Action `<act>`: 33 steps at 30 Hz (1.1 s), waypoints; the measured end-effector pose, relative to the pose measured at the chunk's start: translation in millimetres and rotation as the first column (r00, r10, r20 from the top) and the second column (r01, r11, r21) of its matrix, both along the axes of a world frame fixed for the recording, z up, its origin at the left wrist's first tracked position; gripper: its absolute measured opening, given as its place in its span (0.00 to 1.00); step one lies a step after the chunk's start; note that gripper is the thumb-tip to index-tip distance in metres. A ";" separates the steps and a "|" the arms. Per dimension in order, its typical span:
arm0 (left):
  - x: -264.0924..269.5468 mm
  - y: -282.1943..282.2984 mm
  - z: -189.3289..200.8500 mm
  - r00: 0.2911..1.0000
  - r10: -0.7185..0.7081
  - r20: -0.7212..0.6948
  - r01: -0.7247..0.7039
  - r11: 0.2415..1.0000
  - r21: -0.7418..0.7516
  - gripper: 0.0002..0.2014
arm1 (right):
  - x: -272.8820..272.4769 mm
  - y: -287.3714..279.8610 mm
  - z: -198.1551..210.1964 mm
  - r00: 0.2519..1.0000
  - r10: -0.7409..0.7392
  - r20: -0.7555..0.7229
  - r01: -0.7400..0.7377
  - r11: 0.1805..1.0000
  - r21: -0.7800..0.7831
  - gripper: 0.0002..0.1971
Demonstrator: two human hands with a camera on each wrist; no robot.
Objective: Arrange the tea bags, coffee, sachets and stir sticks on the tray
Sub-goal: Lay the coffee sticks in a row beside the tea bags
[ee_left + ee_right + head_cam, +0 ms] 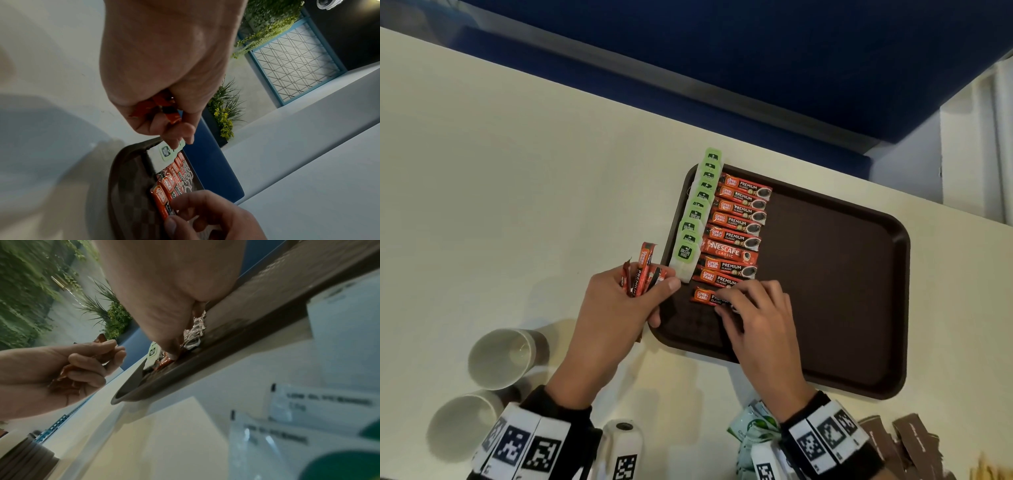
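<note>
1. Tray (842, 274): dark brown, sits right of centre in the head view on a pale table (517, 188). I see its right part bare.
2. Tea bags (697, 212): green-labelled, overlapped in a column along the tray's left edge; the topmost sticks out past the rim.
3. Coffee sachets (736, 233): red-orange, stacked in a column just right of the tea bags.
4. Right hand (756, 318): fingers curled down onto the lowest sachet (705, 296), fingertips pinching its right end, at the foot of the column.
5. Left hand (616, 308): closed around a bundle of sachets (642, 270), just left of the tray; thumb reaches over the rim.
6. Paper cups (500, 358): two, lower left of frame.
7. Green-and-white packets (751, 431) and brown packets (904, 442): bottom edge, lower right.
</note>
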State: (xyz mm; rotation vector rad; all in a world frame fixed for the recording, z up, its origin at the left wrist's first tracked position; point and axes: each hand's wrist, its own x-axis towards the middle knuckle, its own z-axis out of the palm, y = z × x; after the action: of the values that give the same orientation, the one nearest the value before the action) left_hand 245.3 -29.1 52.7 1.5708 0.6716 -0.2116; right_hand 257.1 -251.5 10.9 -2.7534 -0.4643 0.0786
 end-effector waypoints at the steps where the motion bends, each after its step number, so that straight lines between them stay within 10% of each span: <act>1: -0.2 0.5 -0.4 1.000 0.000 0.000 0.000 1.000 0.000 0.05 | 1.1 1.1 -0.4 1.000 0.004 0.005 -0.004 1.000 -0.002 0.12; 13: 0.5 0.8 -1.5 1.000 0.007 -0.009 -0.007 1.000 0.001 0.04 | 5.8 2.4 -1.3 1.000 0.000 0.011 0.000 1.000 0.015 0.12; 19: 1.5 -5.5 3.6 0.996 -0.078 -0.037 0.080 0.996 0.034 0.18 | 5.7 4.7 16.0 0.984 -0.154 -0.090 0.174 0.935 0.308 0.10; 25: 5.3 -33.2 15.4 0.999 -0.043 0.032 0.043 0.999 0.016 0.18 | 8.6 21.5 66.5 0.670 0.076 -0.738 0.545 0.624 0.560 0.10; 33: 8.3 -38.7 22.9 0.995 0.077 0.059 -0.071 0.992 -0.109 0.14 | 4.0 20.1 71.7 0.536 0.172 -0.826 0.655 0.533 0.536 0.07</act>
State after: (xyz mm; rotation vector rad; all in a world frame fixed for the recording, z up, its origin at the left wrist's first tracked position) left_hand 253.7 -67.8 75.6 1.4418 0.6575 -0.1397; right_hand 261.1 -231.3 82.6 -1.5028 0.2266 0.8150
